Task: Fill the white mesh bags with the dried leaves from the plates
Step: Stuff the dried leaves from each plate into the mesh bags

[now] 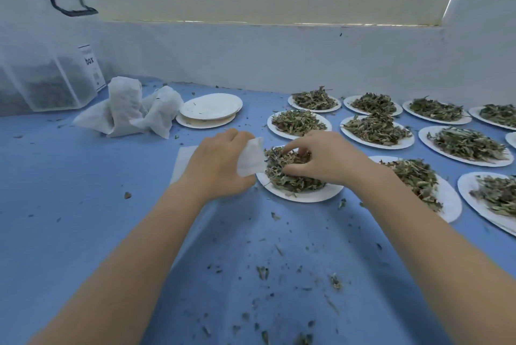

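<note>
A white mesh bag (pixel 251 156) is held in the left hand (pixel 220 166), whose fingers are curled round it, at the left rim of the nearest plate (pixel 304 196). On that plate a heap of dried leaves (pixel 290 171) is piled, and the right hand (pixel 318 159) is laid over the heap with its fingers bent down into the leaves, a clump being pinched between thumb and fingertips. A flat white sheet (pixel 183 160), partly hidden by the left hand, is seen just beside the plate on the left. Behind and to the right, more plates of leaves (pixel 377 129) are set out in rows across the blue tabletop (pixel 83 205), reaching to the right edge of the view. A stack of bare plates (pixel 210 108) is placed beyond the hands, close to the rows. Left of that stack, several filled bags (pixel 125 110) are gathered in a loose cluster, some upright and some slumped. Farther left, a clear plastic box (pixel 53 85) with a dark handle on its lid is stood against the white wall (pixel 279 60); dark leaf matter is visible inside it. Crumbs and fragments of leaf (pixel 279 275) are scattered over the tabletop, most thickly between the two forearms.
</note>
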Motion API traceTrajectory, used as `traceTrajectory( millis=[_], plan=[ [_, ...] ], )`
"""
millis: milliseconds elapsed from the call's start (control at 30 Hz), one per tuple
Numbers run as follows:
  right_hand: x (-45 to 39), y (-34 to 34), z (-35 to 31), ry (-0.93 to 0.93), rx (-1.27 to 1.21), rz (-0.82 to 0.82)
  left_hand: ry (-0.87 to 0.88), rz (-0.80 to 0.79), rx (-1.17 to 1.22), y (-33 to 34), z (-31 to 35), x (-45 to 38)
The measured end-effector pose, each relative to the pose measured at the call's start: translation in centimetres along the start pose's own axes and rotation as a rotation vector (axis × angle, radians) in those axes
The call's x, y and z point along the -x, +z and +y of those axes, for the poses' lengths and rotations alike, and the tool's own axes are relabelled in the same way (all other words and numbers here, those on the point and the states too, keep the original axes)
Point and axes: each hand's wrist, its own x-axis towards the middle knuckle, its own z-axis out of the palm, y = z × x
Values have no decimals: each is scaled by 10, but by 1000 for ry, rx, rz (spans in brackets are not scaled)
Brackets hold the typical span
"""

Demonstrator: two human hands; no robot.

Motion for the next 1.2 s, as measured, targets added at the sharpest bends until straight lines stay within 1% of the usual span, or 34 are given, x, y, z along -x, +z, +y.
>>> traceTrajectory(
  millis=[100,233,433,533,633,800,900,1067,1200],
  plan=[
    [-6,5,1,-42,40,0,-2,-43,41,10,0,-11],
    [-9,8,3,-71,22,20,-30,-42,89,20,1,-16],
    [-4,-13,10,-42,-142,158,-34,2,138,24,-2,-14],
    [-2,-19,7,-52,-272,223,-57,45,137,27,-2,-12],
    [-1,-16,0,-71,-352,283,-78,122,138,30,2,-11],
    [-3,0,-11,-24,-462,469,-50,185,169,34,11,-11],
    [-3,9,-14,-8,-424,580,-80,218,188,36,16,-11],
    [-1,15,-16,-10,-229,717,-126,318,232,38,20,-11],
    [-2,18,-19,3,-183,745,-87,345,191,40,21,-11]
  ],
)
